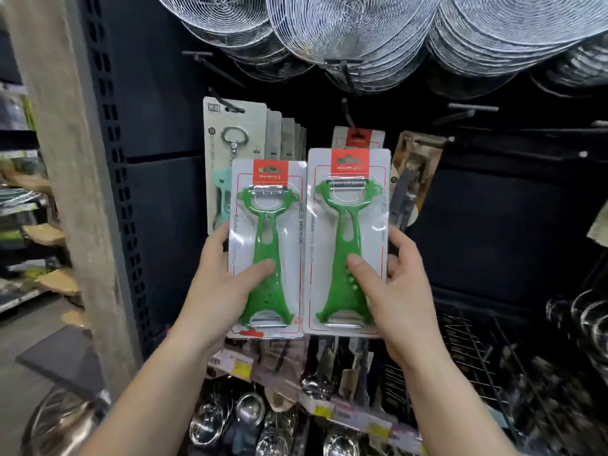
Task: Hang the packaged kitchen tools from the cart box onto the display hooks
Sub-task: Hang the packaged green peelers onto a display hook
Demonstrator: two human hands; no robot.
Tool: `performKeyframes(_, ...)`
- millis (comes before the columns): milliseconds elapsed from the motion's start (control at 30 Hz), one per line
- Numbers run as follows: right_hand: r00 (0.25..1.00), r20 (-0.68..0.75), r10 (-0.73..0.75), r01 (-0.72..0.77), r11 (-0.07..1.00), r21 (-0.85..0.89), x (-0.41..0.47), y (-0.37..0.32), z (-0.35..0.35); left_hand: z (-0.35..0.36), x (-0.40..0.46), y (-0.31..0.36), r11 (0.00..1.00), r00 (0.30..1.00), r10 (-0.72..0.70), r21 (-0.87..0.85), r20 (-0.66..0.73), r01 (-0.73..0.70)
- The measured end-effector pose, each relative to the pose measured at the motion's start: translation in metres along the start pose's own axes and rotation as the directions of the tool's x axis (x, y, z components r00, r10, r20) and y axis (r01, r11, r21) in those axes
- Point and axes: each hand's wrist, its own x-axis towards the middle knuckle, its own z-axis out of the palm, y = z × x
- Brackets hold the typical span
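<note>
while each hand grips one — left hand [223, 278], right hand [394, 284] — green peelers (packaged) [267, 248].

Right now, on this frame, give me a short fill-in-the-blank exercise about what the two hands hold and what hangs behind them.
1. Each hand holds one blister pack with a ____ peeler inside: the left hand has the left pack, the right hand the right pack.
2. The header card atop each pack is ____.
3. Overhead hang round ____ skimmers.
4. The pack held higher is the ____ one.

Missing words: green; red; wire; right
</note>
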Motion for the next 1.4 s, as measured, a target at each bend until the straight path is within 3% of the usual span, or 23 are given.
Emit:
performKeyframes(467,0.979,-0.079,-0.189,0.185,0.981,-0.049,0.012,-0.027,0.037,-0.021,0.035,0.022,0.989,0.989,0.125,-0.091,0.074,-0.118)
performKeyframes(1133,0.983,-0.090,-0.160,0.158,0.987,-0.028,0.023,-0.030,0.036,-0.027,0.056,0.005,0.987,0.991,0.115,-0.117,0.066,-0.107)
performKeyframes(1400,0.981,-0.091,-0.174,0.163,0.979,-0.120,0.051,-0.005,0.035,-0.028,0.061,0.002,0.990,0.994,0.104,-0.102,0.018,-0.102)
